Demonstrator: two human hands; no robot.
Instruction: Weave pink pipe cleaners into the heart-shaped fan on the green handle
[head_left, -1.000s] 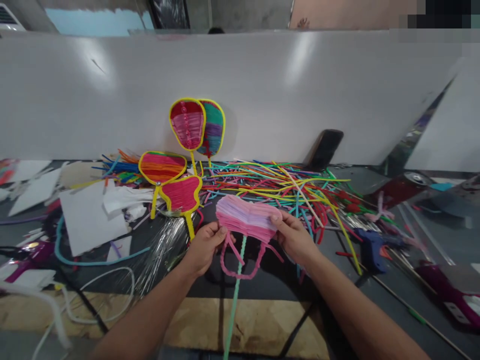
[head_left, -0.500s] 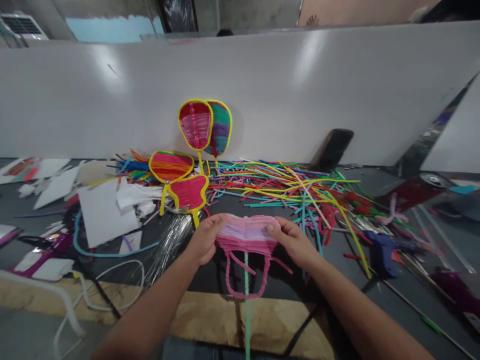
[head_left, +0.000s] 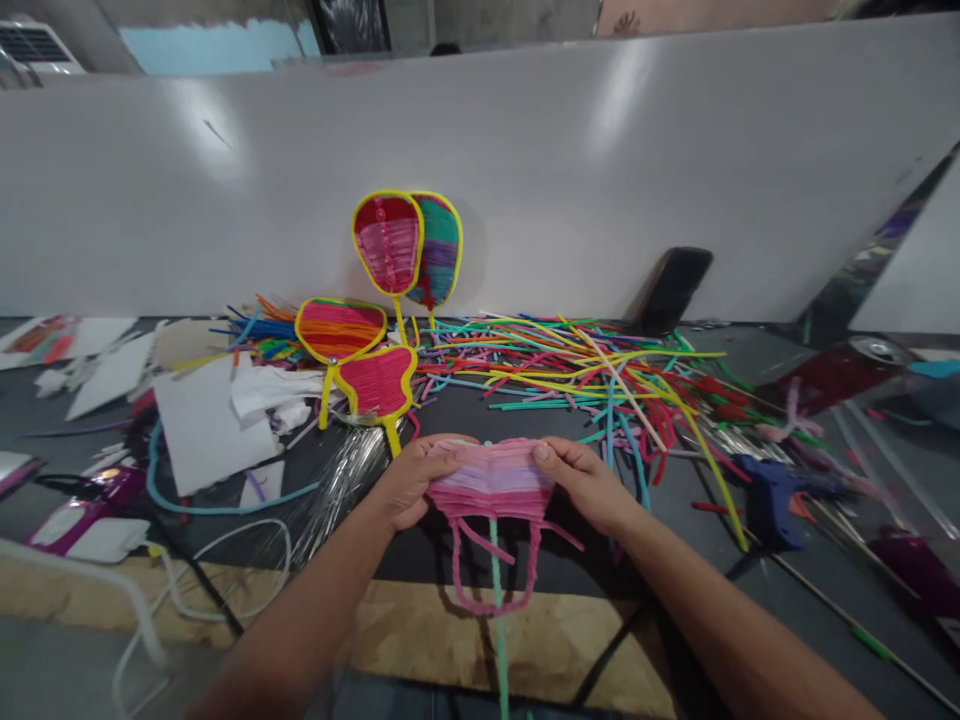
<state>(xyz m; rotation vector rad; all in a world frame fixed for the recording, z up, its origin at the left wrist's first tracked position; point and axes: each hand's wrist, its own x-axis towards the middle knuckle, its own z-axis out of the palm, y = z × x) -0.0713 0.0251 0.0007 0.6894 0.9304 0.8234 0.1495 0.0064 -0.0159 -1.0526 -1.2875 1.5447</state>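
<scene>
Between my two hands is a pipe-cleaner fan with pink, lilac and deep pink rows. Its lower frame is a bare twisted pink loop, and loose pink ends stick out at both sides. A mint-green stem runs down from it toward me. My left hand pinches the left edge, thumb on top. The right edge is gripped by my right hand, thumb on the near face and fingers behind. Just beyond my left hand lies a finished pink fan with a yellow rim.
Loose coloured pipe cleaners cover the back of the table. Two fans lean on the white board, near a phone. A blue glue gun lies right; white card and a cable lie left.
The pink fan has dipped slightly toward me, its lower loop hanging a little lower. My left thumb lies flatter along the top edge. Both hands keep their hold.
</scene>
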